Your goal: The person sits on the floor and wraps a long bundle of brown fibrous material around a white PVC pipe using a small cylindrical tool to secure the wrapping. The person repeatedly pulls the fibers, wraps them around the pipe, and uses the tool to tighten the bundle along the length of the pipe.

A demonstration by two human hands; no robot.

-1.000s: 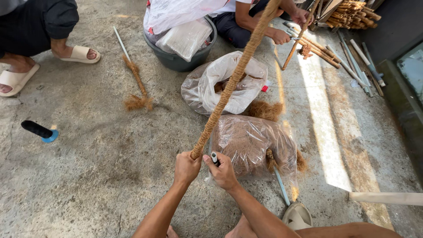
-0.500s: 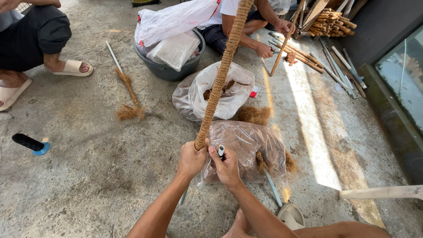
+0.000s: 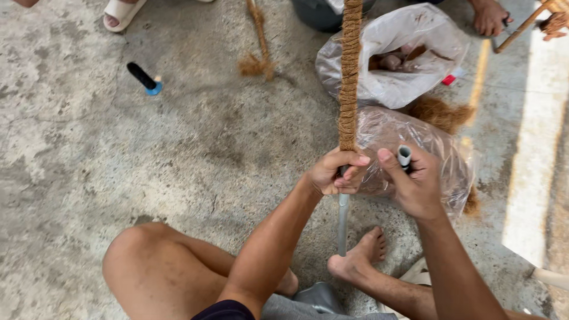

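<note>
Pole (image 3: 342, 219) wrapped in coir rises away from us; our left hand (image 3: 335, 172) grips it, right hand (image 3: 415, 184) beside it clutching, perhaps, 1 marker (image 3: 404, 156).

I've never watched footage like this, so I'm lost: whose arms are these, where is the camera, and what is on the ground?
The camera sits on a person's head and looks down at their own arms, knee and bare foot. The left hand has its grip closed around a grey pole, just below where brown fibre rope is wound around it. The right hand holds a small grey-capped tube. On the concrete floor lie clear plastic bags of brown fibre and a black-handled tool. Another person's hand shows at the top.
</note>
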